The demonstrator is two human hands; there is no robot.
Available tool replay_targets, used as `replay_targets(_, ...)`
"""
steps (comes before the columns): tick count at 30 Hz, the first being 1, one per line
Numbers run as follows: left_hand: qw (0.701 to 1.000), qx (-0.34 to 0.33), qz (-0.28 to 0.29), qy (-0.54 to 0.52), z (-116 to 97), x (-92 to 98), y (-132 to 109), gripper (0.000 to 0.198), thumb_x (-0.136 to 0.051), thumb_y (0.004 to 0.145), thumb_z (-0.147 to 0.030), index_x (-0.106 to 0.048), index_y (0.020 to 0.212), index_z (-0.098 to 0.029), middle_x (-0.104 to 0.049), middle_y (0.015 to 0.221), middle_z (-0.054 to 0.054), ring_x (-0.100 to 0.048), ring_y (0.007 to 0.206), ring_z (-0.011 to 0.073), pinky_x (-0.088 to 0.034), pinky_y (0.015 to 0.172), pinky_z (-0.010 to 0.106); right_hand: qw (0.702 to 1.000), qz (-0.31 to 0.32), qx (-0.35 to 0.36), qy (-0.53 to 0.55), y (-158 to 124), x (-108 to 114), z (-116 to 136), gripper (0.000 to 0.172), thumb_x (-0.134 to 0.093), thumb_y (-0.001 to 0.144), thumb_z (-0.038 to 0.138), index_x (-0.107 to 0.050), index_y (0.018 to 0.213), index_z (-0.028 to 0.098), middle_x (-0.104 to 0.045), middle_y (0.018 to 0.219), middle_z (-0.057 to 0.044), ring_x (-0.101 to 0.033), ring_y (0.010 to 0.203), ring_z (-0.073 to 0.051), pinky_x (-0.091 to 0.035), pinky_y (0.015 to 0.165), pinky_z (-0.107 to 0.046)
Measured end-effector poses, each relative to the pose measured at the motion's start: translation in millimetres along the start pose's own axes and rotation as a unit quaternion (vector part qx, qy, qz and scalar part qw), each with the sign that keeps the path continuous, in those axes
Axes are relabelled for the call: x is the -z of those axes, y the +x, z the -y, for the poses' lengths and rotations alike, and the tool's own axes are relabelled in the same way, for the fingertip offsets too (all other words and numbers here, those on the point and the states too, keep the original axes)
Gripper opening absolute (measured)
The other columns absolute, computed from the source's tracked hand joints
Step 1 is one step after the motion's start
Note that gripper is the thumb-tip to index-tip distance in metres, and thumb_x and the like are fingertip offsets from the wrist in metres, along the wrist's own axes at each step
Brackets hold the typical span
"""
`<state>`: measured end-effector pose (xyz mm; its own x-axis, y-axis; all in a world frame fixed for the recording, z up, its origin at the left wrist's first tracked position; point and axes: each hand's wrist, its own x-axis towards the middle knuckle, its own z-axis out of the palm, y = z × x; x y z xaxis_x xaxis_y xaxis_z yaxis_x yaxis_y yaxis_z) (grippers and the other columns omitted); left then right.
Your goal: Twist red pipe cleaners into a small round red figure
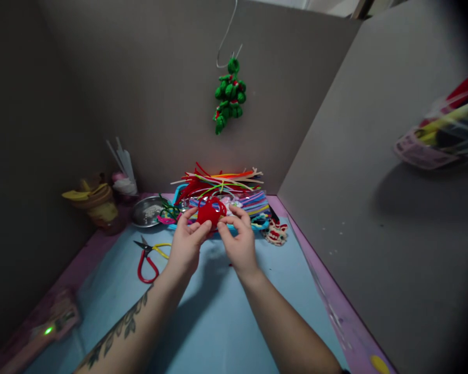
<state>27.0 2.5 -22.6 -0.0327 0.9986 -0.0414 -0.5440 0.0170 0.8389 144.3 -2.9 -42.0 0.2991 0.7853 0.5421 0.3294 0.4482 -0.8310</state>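
A rounded red craft piece (pixel 209 213), apparently made of bent pipe cleaners with loops at its top, is held up above the table in both hands. My left hand (pixel 190 234) grips its left side, thumb in front and fingers behind. At the lower right edge, the thumb and fingertips of my right hand (pixel 238 235) are pinched together on it. Behind the hands is a blue tray (pixel 179 193) with bundles of colored pipe cleaners (pixel 222 179). Scissors (pixel 150 249) with one red and one yellow handle lie left of my left wrist.
A metal dish (pixel 144 212) with small white bits stands at the left, near a pot of tools (pixel 97 205). A beige-and-red craft piece (pixel 276 232) lies right of the tray. A green pipe-cleaner ornament (pixel 230 96) hangs above. A glue gun (pixel 56 327) with a green light is front left.
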Motion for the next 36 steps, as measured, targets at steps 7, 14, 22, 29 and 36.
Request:
replay_targets(7,0.999,0.015,0.002,-0.033,-1.4,-3.3,-3.0,0.065,-0.085,0.058,-0.019,-0.049,0.112,-0.018,-0.073,0.08,0.004,-0.068,0.069,0.0126,-0.053,0.07,0.025,0.984,-0.018,0.125,-0.128,-0.9,2.7,3.6,0.006,-0.064,0.081,0.02,-0.069,0.084,0.022,-0.055,0.12,-0.009,-0.052,0.117,-0.025,-0.041,0.102,-0.044)
replay_targets(14,0.995,0.059,-0.037,-0.073,1.0,-1.8,-2.8,0.049,-0.082,0.064,-0.019,-0.053,0.104,-0.018,-0.072,0.083,0.003,-0.066,0.065,0.0118,-0.055,0.063,0.026,0.956,-0.022,0.186,-0.224,-2.7,4.6,3.9,0.008,-0.063,0.084,0.019,-0.07,0.083,0.023,-0.056,0.102,-0.007,-0.051,0.1,-0.024,-0.045,0.09,-0.043)
replay_targets(22,0.993,0.062,-0.059,-0.084,2.6,-5.2,-2.7,0.05,-0.082,0.06,-0.013,-0.053,0.101,-0.017,-0.071,0.082,0.003,-0.066,0.067,0.0125,-0.054,0.063,0.025,0.95,-0.002,0.211,-0.228,-3.4,2.4,2.8,0.009,-0.061,0.084,0.017,-0.068,0.083,0.023,-0.053,0.116,-0.008,-0.046,0.115,-0.026,-0.041,0.102,-0.047)
replay_targets(29,0.993,0.04,-0.075,-0.076,5.9,-7.0,-7.1,0.06,-0.085,0.055,-0.02,-0.05,0.103,-0.019,-0.071,0.077,0.0,-0.066,0.066,0.0119,-0.05,0.063,0.023,0.956,0.003,0.197,-0.216,-5.3,0.8,4.0,0.013,-0.06,0.082,0.017,-0.07,0.081,0.025,-0.051,0.12,-0.007,-0.045,0.117,-0.027,-0.04,0.103,-0.048)
replay_targets(36,0.995,0.021,-0.075,-0.057,3.6,-8.5,-9.5,0.066,-0.086,0.054,-0.023,-0.048,0.108,-0.02,-0.068,0.074,-0.003,-0.064,0.064,0.0115,-0.05,0.066,0.025,0.974,0.021,0.147,-0.171,-3.8,1.4,5.9,0.009,-0.061,0.078,0.017,-0.068,0.079,0.024,-0.051,0.124,-0.008,-0.045,0.121,-0.028,-0.036,0.105,-0.05)
